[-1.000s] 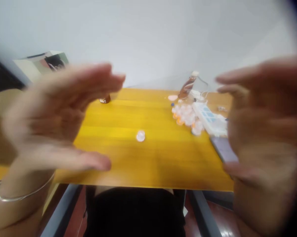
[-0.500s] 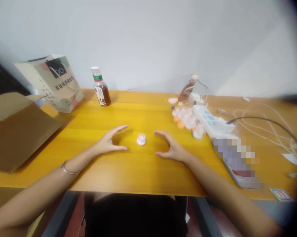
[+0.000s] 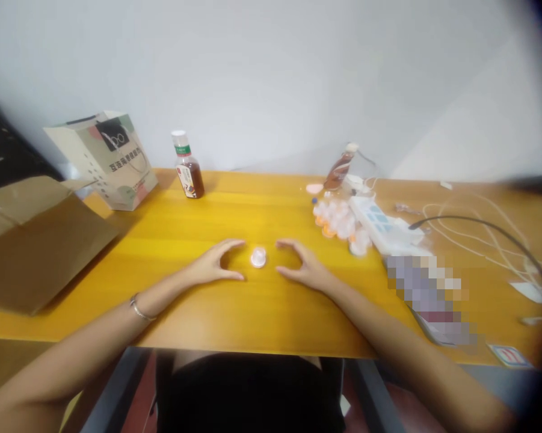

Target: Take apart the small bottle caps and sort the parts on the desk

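A small pale round cup [image 3: 258, 257] sits on the yellow wooden table [image 3: 261, 307], between my two hands. My left hand [image 3: 216, 264] rests on the table just left of the cup, fingers curved and apart, holding nothing. On the other side lies my right hand [image 3: 303, 269], curved the same way and open. Neither hand touches the cup. A thin bracelet [image 3: 139, 310] circles my left wrist.
A cluster of similar small cups [image 3: 340, 218] lies at the back right beside a white power strip [image 3: 381, 225], a tilted bottle [image 3: 338, 168] and cables [image 3: 482, 231]. An upright brown bottle [image 3: 188, 172], a paper bag [image 3: 110, 159] and a cardboard box [image 3: 36, 240] stand left.
My hands came down from in front of the camera to the table and have closed in on the small cup from both sides.
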The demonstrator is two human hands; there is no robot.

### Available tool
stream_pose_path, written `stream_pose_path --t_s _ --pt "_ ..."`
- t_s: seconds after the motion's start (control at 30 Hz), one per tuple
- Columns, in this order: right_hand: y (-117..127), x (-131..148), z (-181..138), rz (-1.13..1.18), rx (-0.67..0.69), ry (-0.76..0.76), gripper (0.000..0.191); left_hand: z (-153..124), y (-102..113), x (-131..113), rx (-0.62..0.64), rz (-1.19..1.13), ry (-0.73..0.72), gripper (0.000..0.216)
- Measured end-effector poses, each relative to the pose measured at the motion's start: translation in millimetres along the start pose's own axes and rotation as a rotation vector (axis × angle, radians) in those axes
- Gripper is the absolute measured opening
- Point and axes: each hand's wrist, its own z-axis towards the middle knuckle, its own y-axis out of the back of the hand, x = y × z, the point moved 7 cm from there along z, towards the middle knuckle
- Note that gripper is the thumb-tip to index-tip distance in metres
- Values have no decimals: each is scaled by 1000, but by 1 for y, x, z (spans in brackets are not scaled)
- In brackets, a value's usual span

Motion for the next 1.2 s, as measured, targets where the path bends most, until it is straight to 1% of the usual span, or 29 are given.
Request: stream_pose_path --t_s 0.07,0.1,0.2,0.27,0.37,0.53,0.63,0.73,0.87,0.93,1.0,1.07,1.1,1.17,1.2 --pt "-9 3 11 -8 -40 -10 43 10 -10 -8 -4 56 -4 63" --pt "-15 3 17 -23 -47 -23 43 16 -15 -11 -21 81 1 57" --pt "-32 2 30 -83 -23 -88 48 27 -24 -13 -78 116 41 41" --pt "-40 0 33 -106 -13 -132 46 31 -27 -10 -100 95 69 35" --pt "-43 -1 34 -96 -10 -162 38 33 -28 -6 -108 26 72 28" --pt "-45 3 32 -87 28 -150 29 36 -28 -7 -106 -37 47 17" --pt "-48 6 31 -124 76 -131 25 36 -29 -8 -102 -23 52 14" --pt "-49 10 32 -210 106 -80 21 35 -30 -12 -92 -3 16 13" --pt "-45 22 32 -273 157 57 14 33 -30 -20 -41 9 -53 12" --pt "-44 30 31 -272 181 141 17 33 -30 -19 -40 12 -45 12" --pt "-41 35 29 -282 133 166 30 34 -30 -16 -42 -5 -15 15" --pt "-35 32 28 -292 33 93 45 35 -31 -12 -29 -46 25 19" --pt "-34 30 28 -293 -6 40 48 35 -32 -10 -20 -71 38 21" --pt "-34 27 27 -300 -38 -18 43 35 -33 -11 -2 -110 41 21" --pt "-35 28 26 -309 -36 -3 38 35 -33 -12 2 -116 34 20"
